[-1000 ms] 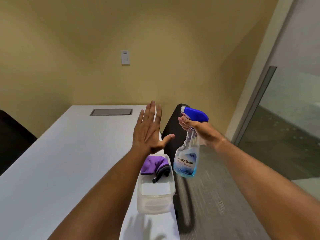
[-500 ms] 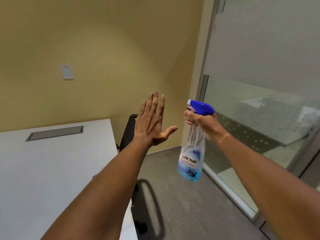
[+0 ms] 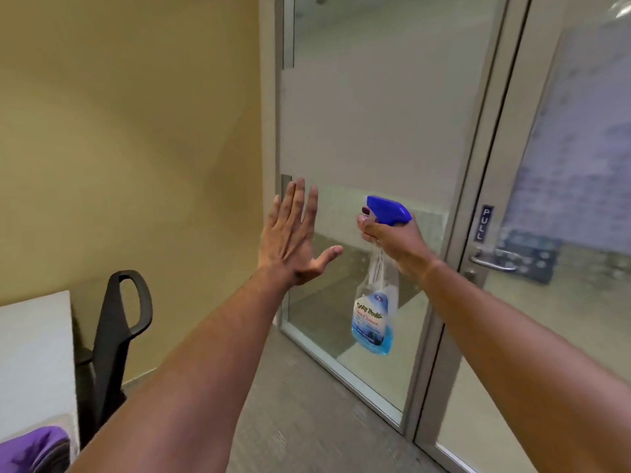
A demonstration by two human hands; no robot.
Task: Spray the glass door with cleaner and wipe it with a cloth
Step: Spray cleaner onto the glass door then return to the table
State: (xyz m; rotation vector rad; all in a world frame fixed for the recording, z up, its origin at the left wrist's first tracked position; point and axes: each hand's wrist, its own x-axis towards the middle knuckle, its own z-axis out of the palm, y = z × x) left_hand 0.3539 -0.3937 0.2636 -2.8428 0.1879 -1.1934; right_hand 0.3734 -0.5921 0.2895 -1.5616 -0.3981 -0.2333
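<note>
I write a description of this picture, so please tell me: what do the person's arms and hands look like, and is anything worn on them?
Both forearms are bare as far as the picture shows: no sleeves, gloves, watch or bracelet. The left hand shows no rings. The right hand has dark polish on a fingernail.

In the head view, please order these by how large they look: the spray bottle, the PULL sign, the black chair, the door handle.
1. black chair
2. spray bottle
3. and 4. PULL sign and door handle: these look about alike, so they are not ranked.
</note>
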